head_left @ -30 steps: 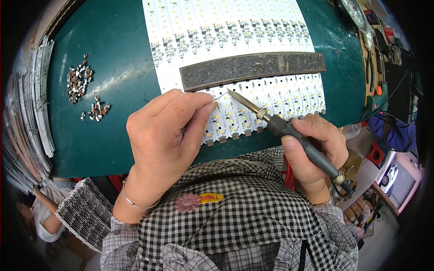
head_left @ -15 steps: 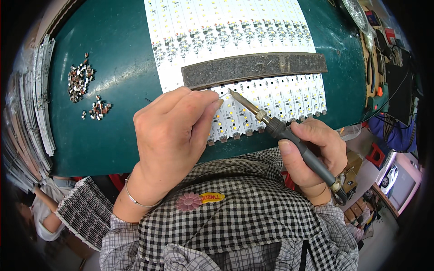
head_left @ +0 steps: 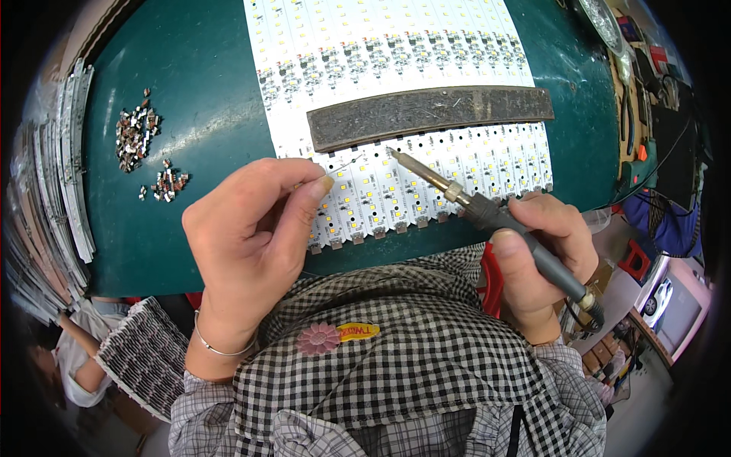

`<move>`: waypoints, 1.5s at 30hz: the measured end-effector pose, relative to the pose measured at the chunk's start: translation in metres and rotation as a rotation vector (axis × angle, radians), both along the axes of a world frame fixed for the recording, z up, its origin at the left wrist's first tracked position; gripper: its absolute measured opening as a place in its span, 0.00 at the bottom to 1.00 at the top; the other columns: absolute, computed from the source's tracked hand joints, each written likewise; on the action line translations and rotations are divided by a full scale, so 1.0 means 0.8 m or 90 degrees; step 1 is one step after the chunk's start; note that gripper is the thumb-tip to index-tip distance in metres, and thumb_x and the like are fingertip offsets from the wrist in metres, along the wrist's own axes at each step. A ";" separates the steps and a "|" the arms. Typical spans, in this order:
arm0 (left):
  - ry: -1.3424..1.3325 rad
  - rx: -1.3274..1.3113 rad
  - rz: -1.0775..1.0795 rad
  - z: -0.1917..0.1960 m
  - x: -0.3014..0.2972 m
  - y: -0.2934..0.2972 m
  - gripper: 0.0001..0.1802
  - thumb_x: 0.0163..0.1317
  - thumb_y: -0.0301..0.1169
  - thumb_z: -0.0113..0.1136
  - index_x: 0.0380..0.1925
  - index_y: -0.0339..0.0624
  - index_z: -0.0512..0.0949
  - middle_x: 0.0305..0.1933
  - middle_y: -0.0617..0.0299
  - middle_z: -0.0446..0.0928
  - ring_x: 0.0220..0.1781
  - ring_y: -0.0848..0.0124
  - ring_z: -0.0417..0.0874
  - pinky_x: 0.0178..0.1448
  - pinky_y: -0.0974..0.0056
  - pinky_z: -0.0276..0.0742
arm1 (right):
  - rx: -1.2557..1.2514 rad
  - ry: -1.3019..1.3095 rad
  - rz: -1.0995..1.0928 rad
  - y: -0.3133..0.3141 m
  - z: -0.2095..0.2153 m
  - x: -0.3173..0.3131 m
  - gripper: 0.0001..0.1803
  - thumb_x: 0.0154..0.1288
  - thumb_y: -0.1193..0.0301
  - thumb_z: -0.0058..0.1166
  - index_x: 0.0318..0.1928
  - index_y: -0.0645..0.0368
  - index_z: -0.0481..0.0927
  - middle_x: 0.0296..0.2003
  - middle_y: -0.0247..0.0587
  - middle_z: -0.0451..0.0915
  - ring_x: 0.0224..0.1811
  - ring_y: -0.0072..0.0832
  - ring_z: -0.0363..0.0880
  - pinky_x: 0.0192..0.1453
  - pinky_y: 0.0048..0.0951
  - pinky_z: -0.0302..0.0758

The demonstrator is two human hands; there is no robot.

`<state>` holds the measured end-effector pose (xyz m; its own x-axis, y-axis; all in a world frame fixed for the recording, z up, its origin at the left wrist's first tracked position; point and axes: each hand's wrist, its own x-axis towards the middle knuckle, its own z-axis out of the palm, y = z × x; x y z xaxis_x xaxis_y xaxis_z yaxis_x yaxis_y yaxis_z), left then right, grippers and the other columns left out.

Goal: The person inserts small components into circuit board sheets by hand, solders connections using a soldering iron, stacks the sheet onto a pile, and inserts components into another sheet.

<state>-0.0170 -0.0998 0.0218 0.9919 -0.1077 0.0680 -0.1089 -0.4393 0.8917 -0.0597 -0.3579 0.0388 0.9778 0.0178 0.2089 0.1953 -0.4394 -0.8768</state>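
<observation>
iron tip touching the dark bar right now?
No, the soldering iron tip sits just below the dark bar, over the white LED strips, with a gap showing.

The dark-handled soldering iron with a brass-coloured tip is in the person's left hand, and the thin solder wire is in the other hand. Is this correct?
Not quite. The head view shows the dark-handled soldering iron in the right hand. The left hand pinches the thin solder wire over the white LED strip boards.
</observation>
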 end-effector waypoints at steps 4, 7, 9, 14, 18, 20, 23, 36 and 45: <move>-0.048 0.003 -0.008 -0.008 0.000 -0.001 0.06 0.54 0.16 0.67 0.31 0.34 0.82 0.26 0.58 0.81 0.22 0.76 0.77 0.26 0.72 0.70 | -0.021 -0.019 0.057 0.010 0.000 0.008 0.15 0.50 0.75 0.73 0.38 0.66 0.82 0.23 0.45 0.83 0.22 0.30 0.83 0.25 0.24 0.75; -0.050 0.013 -0.017 -0.007 0.001 -0.004 0.06 0.54 0.16 0.68 0.31 0.34 0.82 0.26 0.57 0.81 0.22 0.72 0.79 0.27 0.70 0.72 | -0.038 -0.010 0.058 0.013 0.000 0.009 0.16 0.50 0.74 0.73 0.37 0.66 0.82 0.23 0.45 0.83 0.21 0.29 0.83 0.24 0.25 0.75; -0.047 0.018 -0.023 -0.007 0.000 -0.006 0.06 0.54 0.16 0.67 0.31 0.35 0.82 0.26 0.56 0.81 0.22 0.71 0.80 0.27 0.70 0.73 | -0.035 -0.009 0.061 0.016 -0.002 0.009 0.16 0.50 0.74 0.73 0.37 0.66 0.81 0.22 0.45 0.82 0.21 0.29 0.83 0.24 0.25 0.76; -0.105 0.104 -0.058 -0.008 0.002 -0.010 0.05 0.56 0.16 0.68 0.33 0.32 0.83 0.25 0.64 0.78 0.24 0.82 0.75 0.27 0.75 0.69 | -0.049 -0.014 0.072 0.018 0.000 0.008 0.16 0.49 0.75 0.74 0.37 0.66 0.81 0.21 0.44 0.81 0.20 0.30 0.82 0.24 0.26 0.76; -0.121 0.142 -0.053 -0.008 0.002 -0.011 0.08 0.52 0.17 0.69 0.30 0.38 0.81 0.23 0.57 0.78 0.22 0.65 0.79 0.26 0.65 0.73 | -0.070 -0.066 0.097 0.020 -0.003 0.009 0.17 0.48 0.76 0.74 0.39 0.65 0.81 0.19 0.43 0.80 0.19 0.31 0.82 0.22 0.26 0.75; -0.136 0.133 -0.055 -0.011 0.001 -0.012 0.08 0.52 0.18 0.69 0.31 0.39 0.81 0.22 0.57 0.77 0.21 0.65 0.78 0.25 0.65 0.71 | -0.063 -0.071 0.110 0.020 -0.005 0.010 0.17 0.48 0.76 0.74 0.39 0.65 0.81 0.19 0.42 0.80 0.19 0.30 0.81 0.22 0.26 0.75; -0.146 0.137 -0.067 -0.008 0.004 -0.013 0.08 0.52 0.18 0.70 0.30 0.39 0.81 0.22 0.58 0.77 0.21 0.67 0.79 0.25 0.66 0.71 | -0.081 -0.060 0.100 0.020 0.002 0.008 0.17 0.48 0.76 0.74 0.39 0.64 0.81 0.20 0.43 0.80 0.20 0.31 0.82 0.23 0.26 0.75; -0.052 0.051 -0.018 0.001 -0.010 0.011 0.05 0.56 0.14 0.67 0.31 0.31 0.83 0.22 0.69 0.73 0.22 0.85 0.68 0.25 0.77 0.60 | 0.020 -0.052 0.074 0.017 -0.008 0.000 0.17 0.52 0.77 0.71 0.42 0.66 0.81 0.22 0.42 0.80 0.18 0.24 0.76 0.22 0.23 0.68; -0.106 0.112 -0.023 -0.001 -0.003 0.008 0.07 0.51 0.16 0.69 0.30 0.37 0.83 0.19 0.60 0.74 0.17 0.72 0.73 0.21 0.68 0.65 | -0.039 -0.032 0.091 0.032 -0.005 0.006 0.16 0.52 0.76 0.72 0.40 0.66 0.80 0.22 0.45 0.82 0.21 0.30 0.82 0.24 0.26 0.75</move>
